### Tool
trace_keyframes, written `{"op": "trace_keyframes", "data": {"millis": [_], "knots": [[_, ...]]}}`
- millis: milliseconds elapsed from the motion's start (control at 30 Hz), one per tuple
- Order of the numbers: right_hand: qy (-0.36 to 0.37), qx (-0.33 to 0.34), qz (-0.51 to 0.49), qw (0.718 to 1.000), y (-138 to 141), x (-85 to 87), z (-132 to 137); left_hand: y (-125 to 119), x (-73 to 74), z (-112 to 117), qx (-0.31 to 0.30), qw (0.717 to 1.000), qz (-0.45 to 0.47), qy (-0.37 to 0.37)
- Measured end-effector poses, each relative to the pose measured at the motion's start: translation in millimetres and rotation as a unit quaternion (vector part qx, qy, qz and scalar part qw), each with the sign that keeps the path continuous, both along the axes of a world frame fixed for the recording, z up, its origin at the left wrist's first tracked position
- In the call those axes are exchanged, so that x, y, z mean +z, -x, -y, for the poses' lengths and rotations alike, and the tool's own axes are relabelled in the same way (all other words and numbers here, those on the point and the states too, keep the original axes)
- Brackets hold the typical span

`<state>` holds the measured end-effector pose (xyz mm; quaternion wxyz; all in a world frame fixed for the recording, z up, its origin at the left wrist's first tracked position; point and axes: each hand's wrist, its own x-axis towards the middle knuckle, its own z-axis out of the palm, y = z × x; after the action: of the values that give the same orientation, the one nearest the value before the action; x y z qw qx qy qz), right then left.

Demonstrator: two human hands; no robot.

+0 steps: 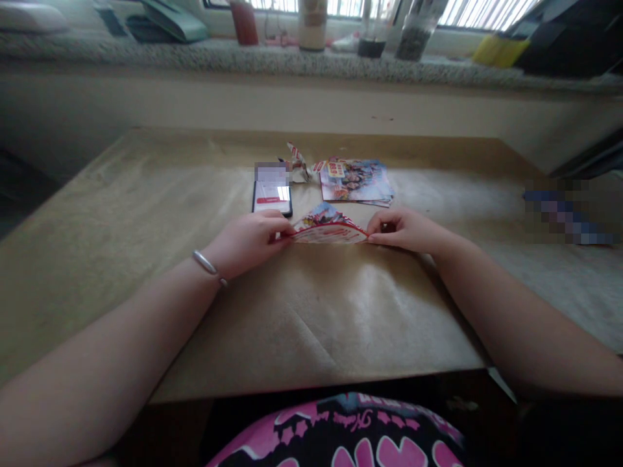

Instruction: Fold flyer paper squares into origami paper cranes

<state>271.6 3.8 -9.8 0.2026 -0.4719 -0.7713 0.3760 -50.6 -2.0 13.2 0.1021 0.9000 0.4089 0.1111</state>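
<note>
A folded, colour-printed sheet of paper point(331, 225) is stretched between my two hands above the table, its near edge bowed upward. My left hand point(257, 237), with a silver bangle at the wrist, pinches the left corner between thumb and fingers. At the opposite corner my right hand point(402, 230) pinches the paper in the same way. Just beyond my left hand lies a phone point(271, 191) with its screen lit. Behind the paper is a small stack of printed leaflets point(356, 179). Beside it stands a folded paper shape point(300, 163) with pointed ends.
The table has a creased, pale gold cover point(233, 344). Along its far side runs a wall with a speckled stone sill point(272, 61), holding a red cup point(243, 23), several jars and a yellow item point(500, 50). A blurred blue-pink object point(567, 217) lies at the right.
</note>
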Motion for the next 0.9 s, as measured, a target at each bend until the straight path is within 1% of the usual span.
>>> {"op": "trace_keyframes", "data": {"millis": [67,133,300,433,567,767,900], "knots": [[-0.005,0.018,-0.004,1.0,-2.8,1.5,0.0,0.6,-1.1,-0.7,-0.039,0.999,0.001,-0.029],[-0.022,0.04,-0.007,0.999,-3.5,3.5,0.7,2.1,-1.6,-2.4,-0.062,0.997,-0.002,-0.052],[-0.05,0.12,-0.006,0.991,-0.2,8.5,2.6,5.8,3.9,-3.8,-0.085,0.994,-0.038,-0.059],[-0.076,0.156,0.0,0.985,1.9,9.7,2.6,6.2,8.6,0.1,-0.103,0.99,-0.05,-0.083],[-0.11,0.163,0.013,0.98,3.9,7.3,3.1,6.3,8.8,2.4,-0.105,0.987,-0.072,-0.093],[-0.194,0.135,0.044,0.971,9.0,1.6,4.6,7.7,3.3,-2.4,-0.091,0.984,-0.082,-0.127],[-0.22,0.133,0.048,0.965,10.6,-1.0,4.4,6.5,-1.0,-4.0,-0.122,0.979,-0.065,-0.148]]}}
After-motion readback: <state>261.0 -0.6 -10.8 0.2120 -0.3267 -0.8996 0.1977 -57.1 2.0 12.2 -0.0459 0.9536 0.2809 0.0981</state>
